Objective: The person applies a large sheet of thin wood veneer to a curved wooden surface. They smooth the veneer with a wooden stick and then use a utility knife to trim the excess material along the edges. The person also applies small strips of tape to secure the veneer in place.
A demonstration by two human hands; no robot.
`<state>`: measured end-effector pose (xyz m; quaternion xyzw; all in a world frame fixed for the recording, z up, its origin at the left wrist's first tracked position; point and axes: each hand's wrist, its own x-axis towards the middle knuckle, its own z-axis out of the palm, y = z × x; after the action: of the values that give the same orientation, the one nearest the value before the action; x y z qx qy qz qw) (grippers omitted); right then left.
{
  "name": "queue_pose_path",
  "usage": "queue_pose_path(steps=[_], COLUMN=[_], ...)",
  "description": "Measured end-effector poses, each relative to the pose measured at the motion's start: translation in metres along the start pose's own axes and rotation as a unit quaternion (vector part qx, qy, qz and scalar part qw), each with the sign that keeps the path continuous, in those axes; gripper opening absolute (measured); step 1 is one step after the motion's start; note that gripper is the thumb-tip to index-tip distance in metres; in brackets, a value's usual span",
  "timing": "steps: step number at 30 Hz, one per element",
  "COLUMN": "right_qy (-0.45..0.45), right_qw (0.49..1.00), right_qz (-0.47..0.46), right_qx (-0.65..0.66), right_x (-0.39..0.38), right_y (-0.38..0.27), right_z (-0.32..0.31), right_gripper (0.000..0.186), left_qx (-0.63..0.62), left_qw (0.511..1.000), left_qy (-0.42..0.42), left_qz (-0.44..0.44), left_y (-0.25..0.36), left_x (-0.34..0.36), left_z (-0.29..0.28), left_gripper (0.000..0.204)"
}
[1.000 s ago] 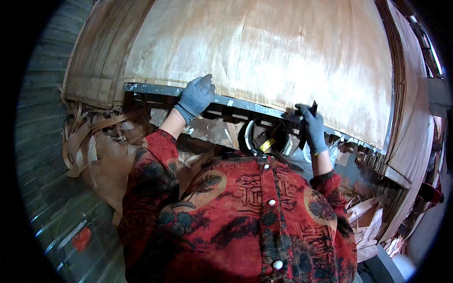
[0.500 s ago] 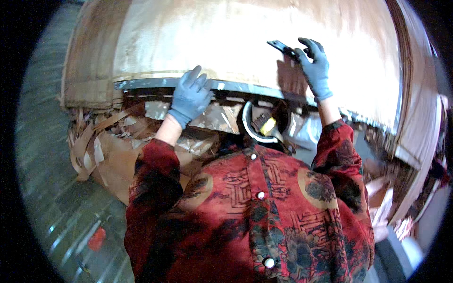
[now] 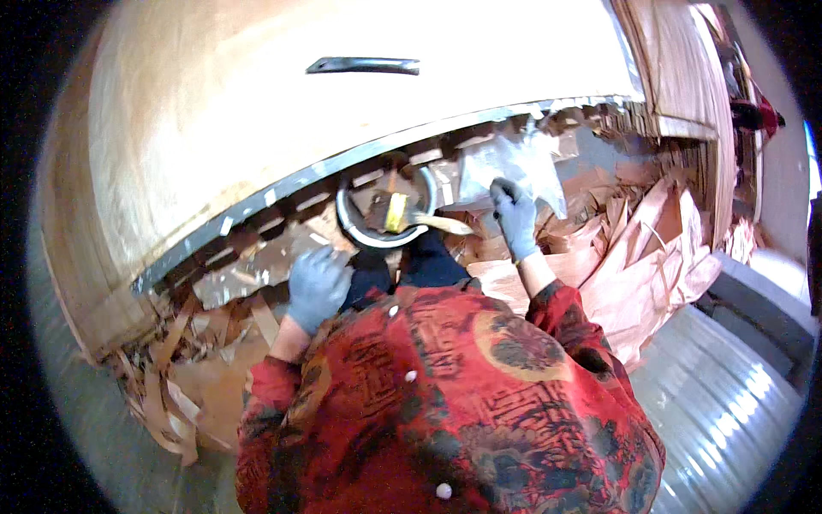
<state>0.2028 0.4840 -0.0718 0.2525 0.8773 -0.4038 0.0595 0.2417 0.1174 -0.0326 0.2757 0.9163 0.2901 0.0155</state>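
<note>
Smooth wood panel, gloved right hand near pale-handled brush

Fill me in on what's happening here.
A person in grey gloves and a red patterned shirt is at a pale wooden sheet, where a black tool lies out of hand. In front of the sheet's edge, a brush rests in a round bucket, its handle over the rim. The right hand is near the handle's end, with nothing visible in its grip; the left hand is left of the bucket, its fingers blurred.
</note>
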Motion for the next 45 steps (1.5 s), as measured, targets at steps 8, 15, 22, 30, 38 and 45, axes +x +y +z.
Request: queue_pose_path(steps=[8, 15, 22, 30, 38, 45], right_qy=[0.122, -0.087, -0.049, -0.099, -0.144, -0.359], right_qw=[0.915, 0.994, 0.982, 0.897, 0.961, 0.844], right_qz=[-0.002, -0.059, -0.177, 0.222, -0.234, 0.171], right_qx=[0.386, -0.008, -0.035, 0.369, -0.008, -0.361], right_x=[0.080, 0.075, -0.023, 0.024, -0.057, -0.157], right_y=[-0.004, 0.042, 0.042, 0.129, 0.030, 0.224], right_z=[-0.084, -0.102, -0.112, -0.029, -0.137, -0.240], right_gripper=[0.021, 0.041, 0.037, 0.054, 0.028, 0.054], left_qx=[0.009, -0.074, -0.267, -0.519, -0.737, -0.822], left_qw=[0.998, 0.997, 0.933, 0.796, 0.474, 0.424], left_qy=[-0.004, 0.007, -0.051, -0.154, -0.302, -0.157], left_qz=[-0.055, -0.030, -0.236, -0.271, -0.375, -0.345], left_y=[0.036, 0.085, 0.117, 0.135, 0.165, 0.173], left_x=[-0.002, 0.043, 0.099, 0.165, 0.216, 0.245], left_z=[0.016, 0.051, 0.065, 0.080, 0.181, 0.209], left_gripper=[0.029, 0.027, 0.027, 0.046, 0.089, 0.038])
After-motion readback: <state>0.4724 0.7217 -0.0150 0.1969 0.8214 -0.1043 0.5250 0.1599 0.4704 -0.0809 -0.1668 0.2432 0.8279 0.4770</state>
